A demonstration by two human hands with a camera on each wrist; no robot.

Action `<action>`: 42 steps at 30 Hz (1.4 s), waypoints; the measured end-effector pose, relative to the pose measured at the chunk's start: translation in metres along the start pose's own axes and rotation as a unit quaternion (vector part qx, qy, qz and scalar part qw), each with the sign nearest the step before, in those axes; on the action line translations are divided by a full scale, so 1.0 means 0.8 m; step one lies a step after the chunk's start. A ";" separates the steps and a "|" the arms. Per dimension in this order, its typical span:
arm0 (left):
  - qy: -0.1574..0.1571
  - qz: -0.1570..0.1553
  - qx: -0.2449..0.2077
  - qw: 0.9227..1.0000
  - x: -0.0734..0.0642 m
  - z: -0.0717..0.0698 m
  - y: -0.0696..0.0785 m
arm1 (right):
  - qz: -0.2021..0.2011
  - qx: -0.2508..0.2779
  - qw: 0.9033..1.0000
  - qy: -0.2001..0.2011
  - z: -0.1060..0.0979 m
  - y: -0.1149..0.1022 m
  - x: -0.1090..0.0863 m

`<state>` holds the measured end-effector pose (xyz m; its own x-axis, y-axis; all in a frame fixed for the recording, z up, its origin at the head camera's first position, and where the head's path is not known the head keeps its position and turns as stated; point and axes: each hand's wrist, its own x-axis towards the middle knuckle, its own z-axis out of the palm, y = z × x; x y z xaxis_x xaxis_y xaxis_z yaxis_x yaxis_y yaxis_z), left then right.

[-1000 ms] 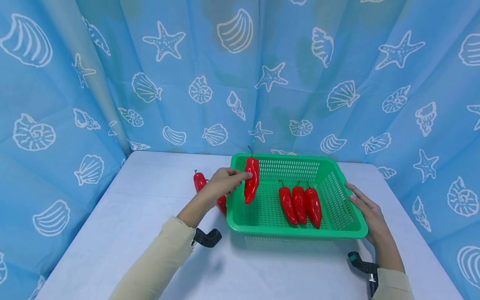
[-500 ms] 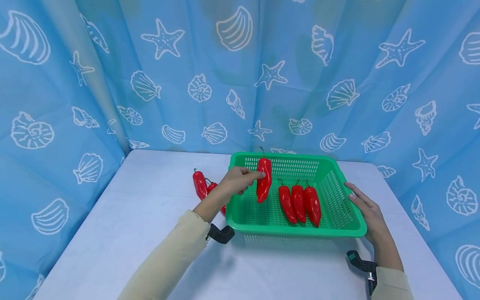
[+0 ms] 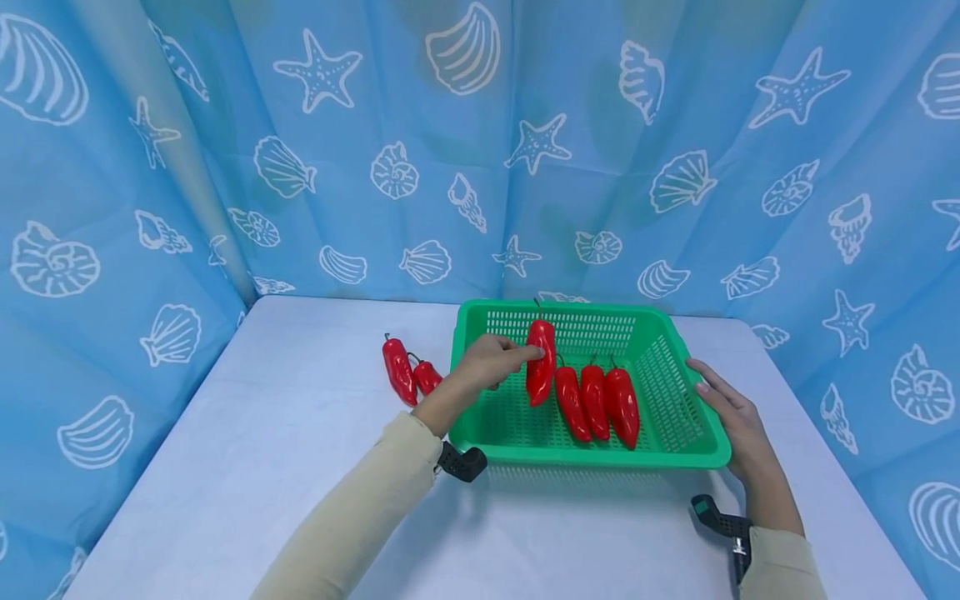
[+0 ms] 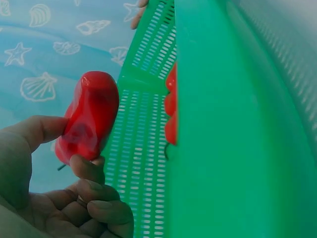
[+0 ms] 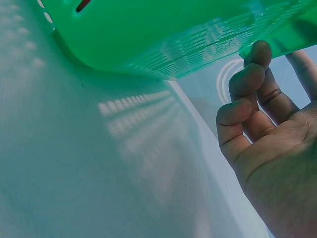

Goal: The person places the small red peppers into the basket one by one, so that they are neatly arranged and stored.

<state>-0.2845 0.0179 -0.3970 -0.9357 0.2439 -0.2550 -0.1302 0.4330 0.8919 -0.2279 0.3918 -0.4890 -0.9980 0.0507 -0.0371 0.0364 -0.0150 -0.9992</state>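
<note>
A glossy red pepper [image 3: 541,362] hangs upright over the left part of the green basket [image 3: 592,457], pinched between the thumb and fingers of my left hand [image 3: 491,362]. Its lower tip is just left of three red peppers [image 3: 595,403] lying side by side on the basket floor. In the left wrist view the held pepper [image 4: 94,111] is seen from its blunt end. My right hand [image 3: 738,421] holds the basket's right rim, its fingers [image 5: 257,74] curled beneath the edge.
Left of the basket, more red peppers [image 3: 400,371] lie on the white table [image 3: 300,417], partly behind my left forearm. A blue curtain [image 3: 390,208] with white shells and starfish closes off the back and sides.
My left hand has carried the pepper rightward, further over the basket and closer to the three peppers. The right hand stays at the rim, and the head view has shifted slightly.
</note>
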 end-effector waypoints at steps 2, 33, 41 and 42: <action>-0.001 -0.003 0.006 1.000 0.002 0.002 -0.001 | 0.002 0.000 1.000 0.001 0.001 0.000 0.001; -0.003 -0.090 0.092 0.992 0.017 0.045 -0.029 | 0.012 -0.006 1.000 0.013 0.001 0.000 0.000; -0.004 -0.097 0.109 0.989 0.016 0.048 -0.030 | 0.009 0.000 1.000 0.006 -0.001 0.000 0.001; -0.002 -0.099 0.118 0.988 0.016 0.048 -0.030 | 0.008 0.001 1.000 0.005 0.000 0.001 0.001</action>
<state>-0.2803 0.0440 -0.4364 -0.8980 0.1377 -0.4179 -0.2302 0.6623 0.7130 -0.2289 0.3921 -0.4897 -0.9967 0.0613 -0.0535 0.0525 -0.0183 -0.9985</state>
